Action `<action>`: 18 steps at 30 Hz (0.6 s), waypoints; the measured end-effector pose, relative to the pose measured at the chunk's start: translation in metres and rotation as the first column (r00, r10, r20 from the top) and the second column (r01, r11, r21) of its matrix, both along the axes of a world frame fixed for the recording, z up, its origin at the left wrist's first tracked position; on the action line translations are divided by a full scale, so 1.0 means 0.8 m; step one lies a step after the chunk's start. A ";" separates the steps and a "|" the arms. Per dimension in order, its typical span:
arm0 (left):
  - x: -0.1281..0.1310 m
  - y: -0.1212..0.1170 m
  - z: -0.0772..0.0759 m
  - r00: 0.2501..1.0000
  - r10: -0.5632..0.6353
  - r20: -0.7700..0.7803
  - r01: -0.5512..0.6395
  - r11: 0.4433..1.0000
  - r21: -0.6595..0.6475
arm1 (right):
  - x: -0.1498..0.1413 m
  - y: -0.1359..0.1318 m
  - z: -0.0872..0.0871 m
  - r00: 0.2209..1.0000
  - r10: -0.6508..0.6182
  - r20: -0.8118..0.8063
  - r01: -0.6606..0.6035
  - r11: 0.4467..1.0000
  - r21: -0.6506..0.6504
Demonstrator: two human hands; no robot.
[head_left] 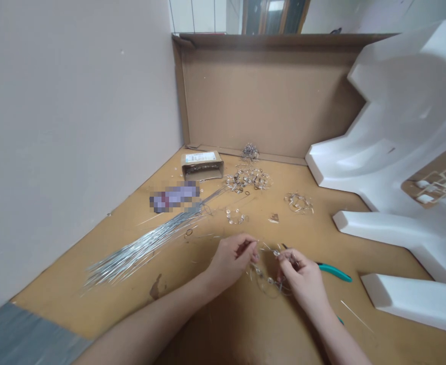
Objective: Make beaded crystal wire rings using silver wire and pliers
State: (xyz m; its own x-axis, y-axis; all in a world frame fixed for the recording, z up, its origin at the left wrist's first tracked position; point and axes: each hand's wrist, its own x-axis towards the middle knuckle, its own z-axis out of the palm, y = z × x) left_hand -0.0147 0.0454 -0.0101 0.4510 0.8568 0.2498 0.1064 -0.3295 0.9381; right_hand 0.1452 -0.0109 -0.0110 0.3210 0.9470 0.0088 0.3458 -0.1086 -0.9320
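Observation:
Thumb and fingers of my left hand (232,259) are pinched together on the strand's thin wire, whose tip shows at the fingertips. My right hand (304,278) is closed on the same strand, with a clear bead at its fingertips. Between and below both hands hangs this looped strand of wire and clear beads (270,280); its lower part is blurred. Green-handled pliers (335,272) lie partly hidden under my right hand. Beyond my hands, another clear bead strand (235,217) rests on the table.
A bundle of straight metal wires (142,251) lies at left, near an open cardboard box (202,171) and a blurred purple packet (175,196). Bead-and-wire heaps (249,178) sit at the back, another (299,202) further right. White foam pieces (409,294) line the right; a cardboard panel (261,96) stands behind.

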 end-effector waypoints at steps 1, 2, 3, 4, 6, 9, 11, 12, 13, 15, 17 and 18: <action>-0.001 -0.001 0.003 0.999 -0.010 -0.033 0.011 0.999 0.037 | 0.000 0.000 0.000 1.000 0.003 -0.006 -0.003 1.000 0.003; -0.001 -0.002 0.006 0.997 -0.016 -0.077 0.023 0.996 0.086 | 0.001 0.000 0.000 1.000 0.007 -0.011 -0.007 1.000 0.002; -0.002 -0.003 0.009 0.991 -0.021 -0.129 0.040 0.989 0.144 | 0.001 0.000 0.000 1.000 0.008 -0.016 -0.008 1.000 -0.001; -0.002 -0.004 0.012 0.984 -0.022 -0.177 0.058 0.978 0.201 | 0.002 0.000 0.001 1.000 0.009 -0.020 -0.009 1.000 -0.005; -0.003 -0.005 0.016 0.969 -0.023 -0.247 0.097 0.951 0.294 | 0.003 0.000 0.002 0.999 0.027 -0.025 -0.027 1.000 -0.010; -0.002 -0.005 0.019 0.958 -0.022 -0.285 0.131 0.921 0.368 | 0.002 -0.001 0.006 0.998 0.050 -0.025 -0.051 0.999 -0.012; -0.002 -0.005 0.018 0.960 -0.011 -0.279 0.118 0.922 0.370 | 0.001 -0.001 0.009 0.998 0.053 -0.020 -0.054 0.998 -0.017; -0.002 -0.005 0.017 0.962 -0.003 -0.272 0.104 0.928 0.358 | 0.001 -0.001 0.010 0.998 0.053 -0.019 -0.054 0.998 -0.021; -0.002 -0.005 0.016 0.965 0.004 -0.264 0.089 0.936 0.341 | 0.001 0.000 0.010 0.998 0.055 -0.022 -0.055 0.998 -0.029; -0.002 -0.006 0.015 0.969 0.013 -0.248 0.067 0.947 0.314 | 0.002 0.000 0.010 0.997 0.060 -0.039 -0.062 0.997 -0.050; -0.003 -0.007 0.015 0.970 0.002 -0.243 0.074 0.949 0.306 | 0.003 0.000 0.008 0.995 0.081 -0.063 -0.085 0.994 -0.068; -0.002 -0.007 0.016 0.970 -0.009 -0.245 0.086 0.948 0.307 | 0.005 0.000 0.008 0.993 0.096 -0.073 -0.102 0.992 -0.079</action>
State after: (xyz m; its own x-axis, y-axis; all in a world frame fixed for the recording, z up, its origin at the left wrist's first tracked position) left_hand -0.0167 0.0396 0.0027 0.5682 0.7287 0.3824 0.2899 -0.6121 0.7358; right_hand 0.1489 -0.0111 -0.0049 0.2227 0.9707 -0.0899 0.2943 -0.1548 -0.9431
